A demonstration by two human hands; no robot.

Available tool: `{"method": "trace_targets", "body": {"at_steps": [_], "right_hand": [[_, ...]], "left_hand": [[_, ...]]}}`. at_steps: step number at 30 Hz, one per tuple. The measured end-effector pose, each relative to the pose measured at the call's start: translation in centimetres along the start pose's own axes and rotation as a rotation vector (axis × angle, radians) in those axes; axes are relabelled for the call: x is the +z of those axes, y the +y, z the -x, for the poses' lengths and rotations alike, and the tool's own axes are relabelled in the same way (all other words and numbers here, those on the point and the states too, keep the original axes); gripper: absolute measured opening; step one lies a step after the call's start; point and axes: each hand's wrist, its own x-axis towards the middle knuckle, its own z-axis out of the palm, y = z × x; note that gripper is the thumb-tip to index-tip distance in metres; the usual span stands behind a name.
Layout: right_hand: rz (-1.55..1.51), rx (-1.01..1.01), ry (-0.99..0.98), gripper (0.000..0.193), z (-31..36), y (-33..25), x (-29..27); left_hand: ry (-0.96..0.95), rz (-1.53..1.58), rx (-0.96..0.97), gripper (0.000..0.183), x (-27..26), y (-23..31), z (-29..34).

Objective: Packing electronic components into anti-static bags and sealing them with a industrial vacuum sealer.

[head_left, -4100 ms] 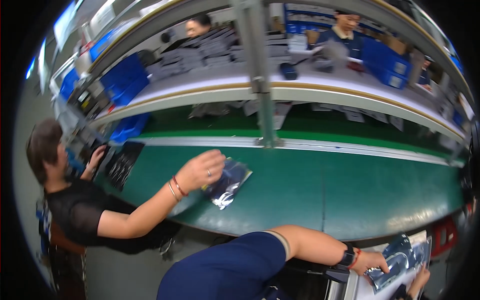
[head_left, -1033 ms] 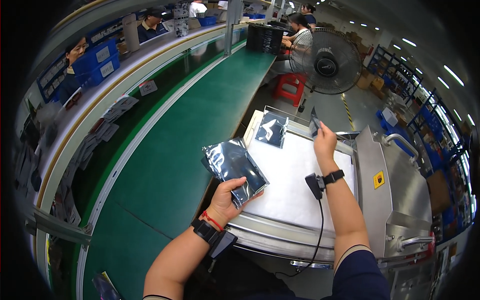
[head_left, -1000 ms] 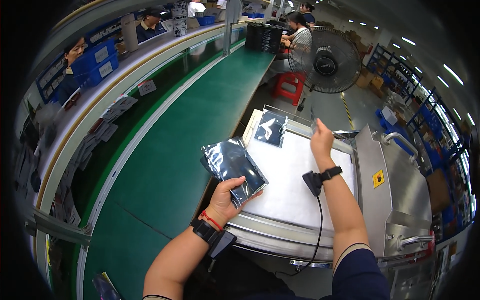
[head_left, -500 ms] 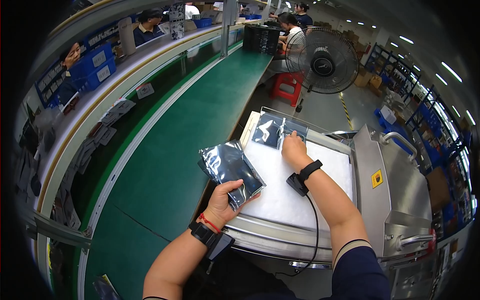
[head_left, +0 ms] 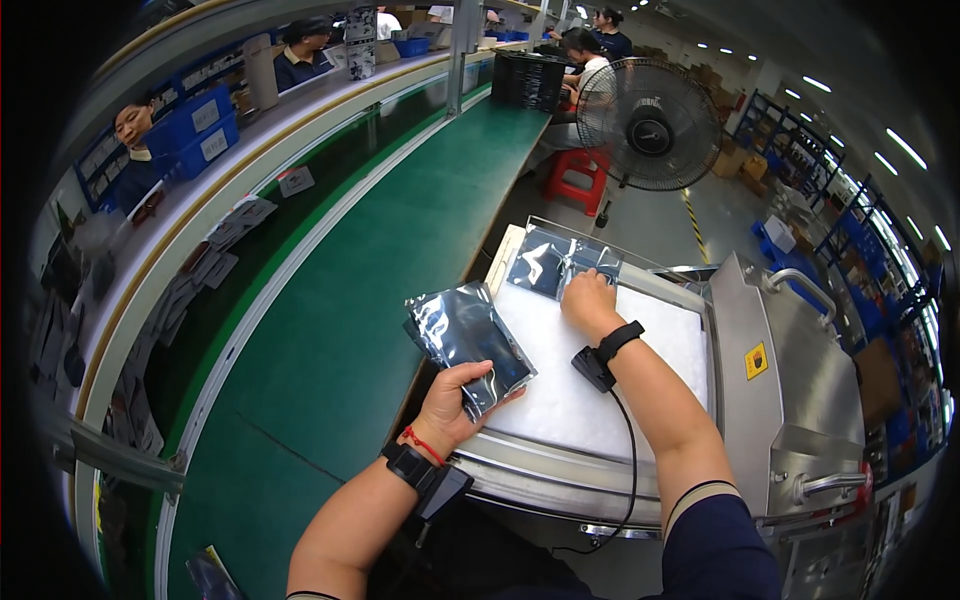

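While the left hand (head_left: 452, 402) clasps packets (head_left: 468, 330), the curled right (head_left: 590, 302) touches another (head_left: 601, 256).

The left forearm (head_left: 350, 525) rises from seven o'clock, aimed toward one; the left hand (head_left: 450, 405) is clenched in a grip, thumb (head_left: 474, 370) on top, pointing between two and three. The right forearm (head_left: 665, 400) slants toward eleven, the right hand (head_left: 588, 302) back-up, fingers (head_left: 592, 277) bent.

The white bed (head_left: 625, 375) bears two dark pouches (head_left: 538, 262) side by side at its far edge; the green counter (head_left: 330, 290) bears a black crate (head_left: 527, 80).
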Motion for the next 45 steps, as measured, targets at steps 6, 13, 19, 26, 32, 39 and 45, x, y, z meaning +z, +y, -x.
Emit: {"method": "trace_targets", "body": {"at_steps": [6, 13, 19, 26, 32, 39, 45], "right_hand": [[-0.187, 0.005, 0.289, 0.055, 2.1, 0.6, -1.3], [-0.655, -0.984, 0.127, 0.07, 15.0, -5.1, -5.4], [-0.683, -0.824, 0.301, 0.061, 16.3, -6.0, -3.2], [-0.769, -0.79, 0.337, 0.033, 17.0, -5.7, -2.5], [-1.625, -0.193, 0.315, 0.021, 14.6, -3.8, -1.3], [-2.039, -0.106, 0.389, 0.018, 10.4, 3.3, -1.9], [-1.992, 0.09, 0.683, 0.018, 6.6, 11.2, 0.0]], "left_hand": [[-0.001, 0.005, -0.015, 0.032, -0.1, -0.2, -0.4], [-0.082, -0.012, 0.017, 0.027, -1.1, -0.2, -0.1], [-0.209, -0.023, 0.085, 0.04, -1.7, -0.7, -0.7], [-0.238, 0.062, 0.037, 0.049, -1.4, -0.6, -0.7], [-0.201, 0.023, -0.03, 0.042, -0.7, -0.3, -0.5], [-0.187, 0.044, -0.052, 0.039, -1.3, 0.0, -0.7], [-0.174, 0.036, -0.048, 0.04, -0.9, -0.3, -0.7]]}}
